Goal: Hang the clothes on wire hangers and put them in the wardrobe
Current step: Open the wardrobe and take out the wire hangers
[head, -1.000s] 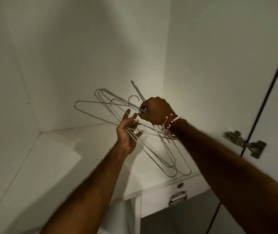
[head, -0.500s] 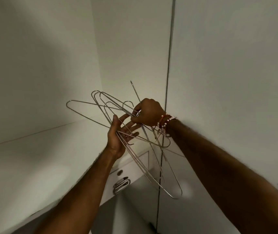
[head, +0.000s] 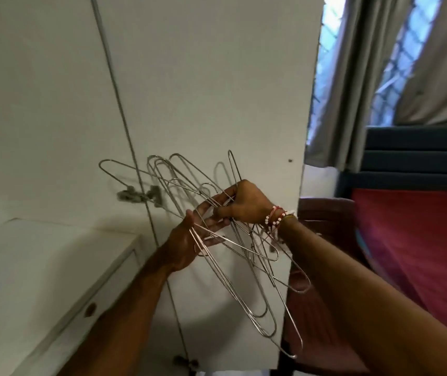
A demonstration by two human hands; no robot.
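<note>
A tangled bunch of several silver wire hangers [head: 246, 283] hangs in front of the open white wardrobe door [head: 216, 90]. My right hand [head: 246, 203], with beaded bracelets at the wrist, is closed around the hangers near their hooks. My left hand [head: 189, 241] is just below and left of it, its fingers spread under the wires and touching them. No clothes are in view.
The white wardrobe shelf [head: 40, 267] with a drawer front below lies at lower left; a metal hinge [head: 141, 195] sits on the door edge. Right of the door are a dark red chair [head: 328, 213], a red bed cover [head: 420, 240] and grey curtains [head: 357, 77] over a window.
My view has swung right, from the wardrobe's inside to the door, the chair and the window. Both hands have carried the hanger bunch out of the wardrobe, keeping the same hold.
</note>
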